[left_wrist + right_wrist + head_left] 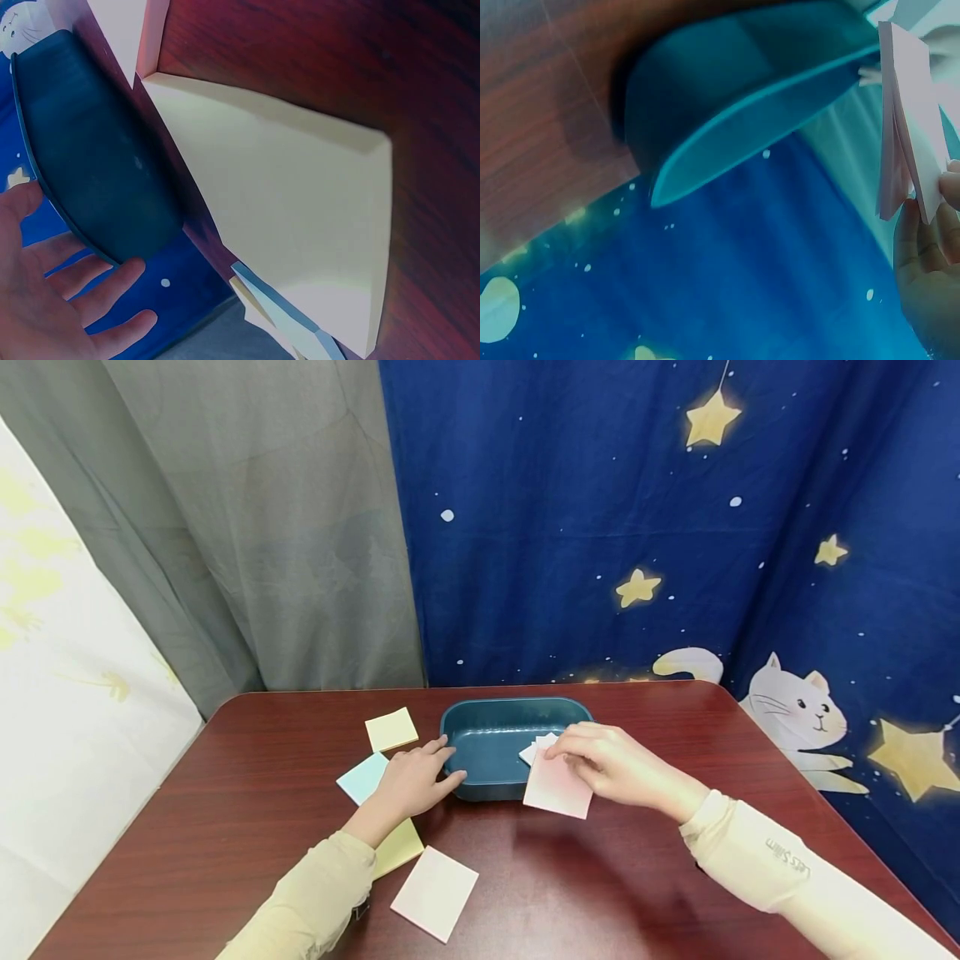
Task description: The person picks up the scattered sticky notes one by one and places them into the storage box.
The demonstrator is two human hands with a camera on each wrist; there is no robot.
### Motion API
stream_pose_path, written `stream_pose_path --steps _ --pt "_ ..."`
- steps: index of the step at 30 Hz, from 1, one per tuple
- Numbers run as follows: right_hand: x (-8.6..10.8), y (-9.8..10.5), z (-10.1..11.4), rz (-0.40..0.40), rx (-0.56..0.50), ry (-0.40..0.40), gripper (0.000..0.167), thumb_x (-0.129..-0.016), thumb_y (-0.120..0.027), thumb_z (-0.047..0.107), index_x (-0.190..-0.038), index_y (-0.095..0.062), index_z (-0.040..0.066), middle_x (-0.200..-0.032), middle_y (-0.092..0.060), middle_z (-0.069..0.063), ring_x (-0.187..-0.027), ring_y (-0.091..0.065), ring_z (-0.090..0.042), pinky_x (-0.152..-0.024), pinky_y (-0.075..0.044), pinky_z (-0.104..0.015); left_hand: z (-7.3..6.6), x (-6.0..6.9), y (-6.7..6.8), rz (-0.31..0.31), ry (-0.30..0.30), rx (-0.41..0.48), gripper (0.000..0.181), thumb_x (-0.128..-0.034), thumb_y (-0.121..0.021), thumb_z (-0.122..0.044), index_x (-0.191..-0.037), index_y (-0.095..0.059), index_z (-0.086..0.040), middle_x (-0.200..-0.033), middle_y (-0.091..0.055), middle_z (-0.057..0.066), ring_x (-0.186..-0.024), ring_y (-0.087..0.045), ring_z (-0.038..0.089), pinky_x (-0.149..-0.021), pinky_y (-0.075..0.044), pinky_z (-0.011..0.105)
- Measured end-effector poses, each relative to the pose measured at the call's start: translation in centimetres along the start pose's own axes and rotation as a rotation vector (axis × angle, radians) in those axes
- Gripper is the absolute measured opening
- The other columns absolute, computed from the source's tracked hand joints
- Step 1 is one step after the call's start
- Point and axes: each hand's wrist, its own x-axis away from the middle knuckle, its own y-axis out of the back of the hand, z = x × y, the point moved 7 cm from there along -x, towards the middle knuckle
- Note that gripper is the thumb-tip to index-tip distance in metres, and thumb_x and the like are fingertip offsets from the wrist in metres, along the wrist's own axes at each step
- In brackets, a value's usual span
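Note:
My right hand (611,764) pinches a pink sticky-note pad (557,789) above the front right of a dark teal bin (480,760). In the right wrist view the pad (915,127) looks parted into two layers near the fingertips. Small white paper pieces (534,750) show beside it; whether they lie in the bin or are held, I cannot tell. My left hand (412,777) rests its spread fingers at the bin's left rim. Beneath and around the left forearm lie a light blue pad (363,778) and a yellow pad (401,848).
Another yellow pad (392,729) lies left of the bin, and a pale pink pad (435,893) near the front of the reddish-brown table (600,893). Grey curtain (300,568) and blue star-patterned curtain (540,527) hang behind the table's far edge.

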Motion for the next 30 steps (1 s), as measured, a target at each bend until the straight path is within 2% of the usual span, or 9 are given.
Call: stream_pose_path --steps 6,12,30 --pt "-0.6 0.8 -1.8 -0.002 0.02 -0.08 0.03 -0.074 -0.055 -0.008 -0.095 -0.065 0.01 -0.089 -0.059 0.004 -0.075 -0.05 -0.008 -0.059 -0.04 -0.02 0.0 0.1 0.0 -0.001 0.0 -0.003 0.051 -0.0846 -0.052 -0.044 -0.117 -0.058 -0.006 -0.126 -0.047 0.012 -0.096 -0.056 0.027 -0.075 -0.043 0.044" --pt "-1.1 1.2 -3.0 0.008 0.039 -0.126 0.028 -0.075 -0.056 -0.007 -0.096 -0.065 0.01 -0.088 -0.059 0.004 -0.073 -0.049 -0.008 -0.059 -0.04 -0.022 0.1 0.0 -0.1 -0.011 -0.01 -0.008 0.05 -0.0846 -0.052 -0.044 -0.116 -0.058 -0.006 -0.126 -0.048 0.012 -0.095 -0.057 0.027 -0.073 -0.044 0.043" --pt "-1.4 1.1 -6.9 0.008 0.075 -0.26 0.027 -0.077 -0.056 -0.006 -0.097 -0.066 0.01 -0.095 -0.061 0.0 -0.085 -0.054 -0.013 -0.068 -0.044 -0.03 0.1 -0.1 -0.1 -0.018 -0.016 -0.011 0.049 -0.0846 -0.052 -0.044 -0.115 -0.059 -0.006 -0.125 -0.048 0.012 -0.092 -0.058 0.027 -0.071 -0.044 0.042"
